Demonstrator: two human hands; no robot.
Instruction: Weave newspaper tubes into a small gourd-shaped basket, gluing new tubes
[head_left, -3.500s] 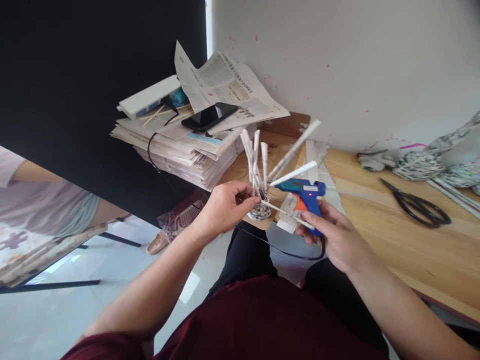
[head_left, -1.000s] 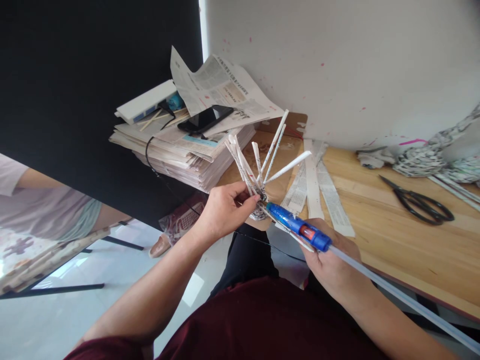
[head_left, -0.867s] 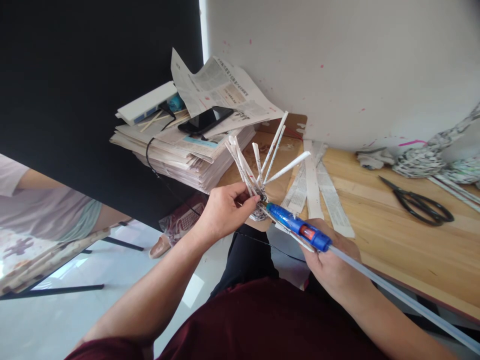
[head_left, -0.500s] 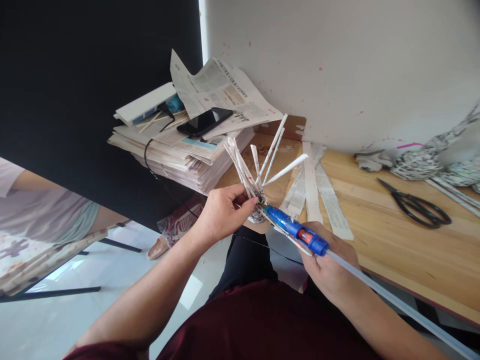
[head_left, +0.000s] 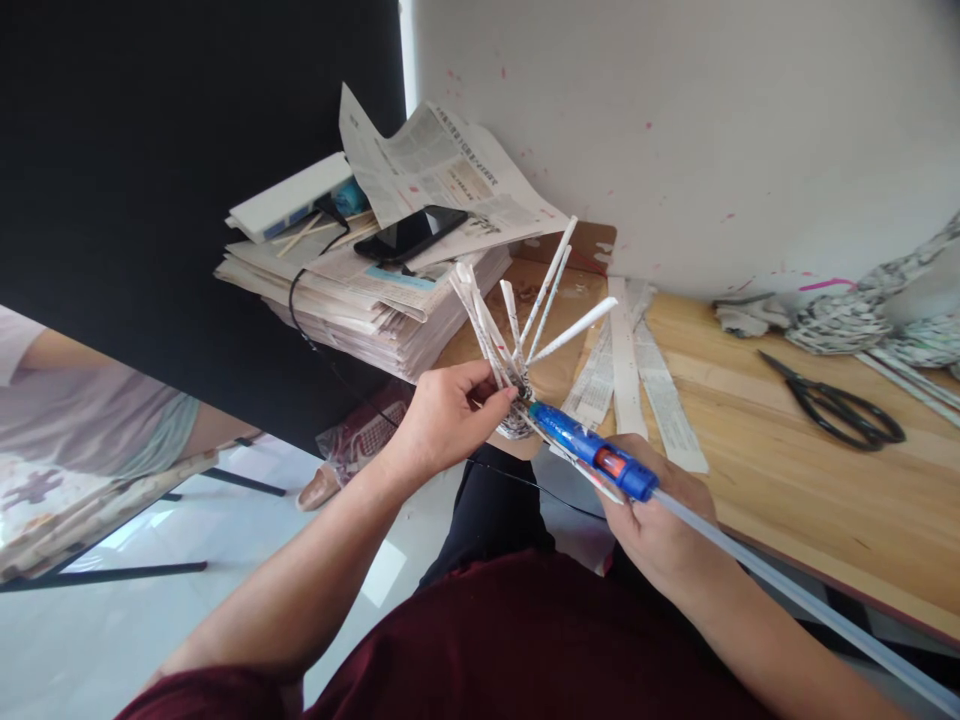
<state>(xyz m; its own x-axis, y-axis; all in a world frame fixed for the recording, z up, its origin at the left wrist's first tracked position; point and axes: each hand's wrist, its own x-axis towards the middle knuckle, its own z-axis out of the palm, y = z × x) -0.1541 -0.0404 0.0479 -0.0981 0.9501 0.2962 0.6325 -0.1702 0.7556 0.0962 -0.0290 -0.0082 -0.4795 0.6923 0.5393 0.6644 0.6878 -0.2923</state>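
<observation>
My left hand [head_left: 457, 415] is closed, thumb and fingers pinching a small woven piece of rolled newspaper [head_left: 517, 420] near the table's front edge. Several white paper tubes [head_left: 551, 290] fan upward out of it. My right hand [head_left: 660, 510] is wrapped around a blue hot glue gun [head_left: 589, 445], whose nozzle points at the woven piece beside my left fingertips. A long translucent glue stick [head_left: 780, 585] runs out of the gun's back end over my right forearm. A paper tube lies along beneath the gun; its hold is partly hidden.
Left of the work stands a stack of newspapers [head_left: 405, 335] with a phone [head_left: 411, 235] and a white box [head_left: 292, 198] on it. Newspaper strips [head_left: 667, 400], black scissors [head_left: 840, 400] and woven paper pieces [head_left: 840, 318] lie on the wooden table [head_left: 757, 490]. Another person [head_left: 97, 400] sits at left.
The view has shifted slightly. Both hands, the glue gun and the woven piece hold nearly the same position against each other.
</observation>
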